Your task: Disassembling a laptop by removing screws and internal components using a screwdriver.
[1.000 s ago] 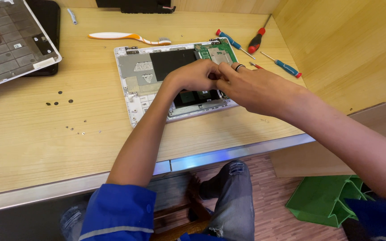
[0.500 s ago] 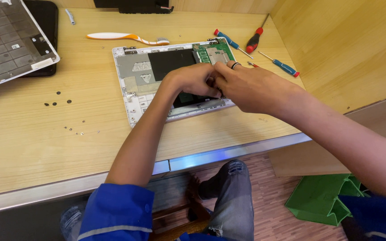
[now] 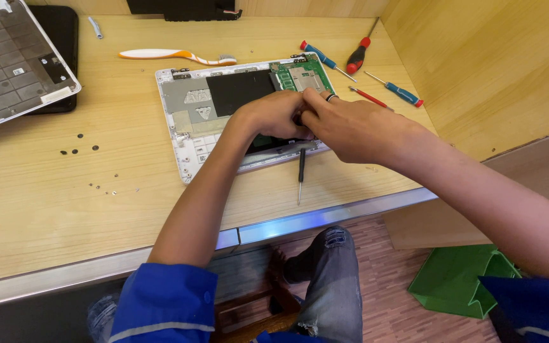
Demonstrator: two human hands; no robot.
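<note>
An opened white laptop base [image 3: 189, 127] lies on the wooden table, showing a green circuit board [image 3: 300, 75] and a black panel [image 3: 239, 89]. My left hand [image 3: 271, 114] rests on the inside of the laptop with its fingers curled down. My right hand [image 3: 351, 127], a ring on one finger, meets it from the right, fingertips pinched at the same spot on the dark part. What they grip is hidden under the fingers. A black screwdriver [image 3: 300, 174] lies just below my hands, across the laptop's front edge.
Several screwdrivers [image 3: 401, 92] lie at the back right by the wooden side wall [image 3: 490, 63]. A white and orange toothbrush [image 3: 173, 56] lies behind the laptop. A keyboard cover [image 3: 14, 70] sits far left, loose screws [image 3: 77, 149] near it. A green bin [image 3: 459, 279] stands on the floor.
The black screwdriver now lies on the table in front of the laptop, where none showed before. Both hands stay joined over the same spot.
</note>
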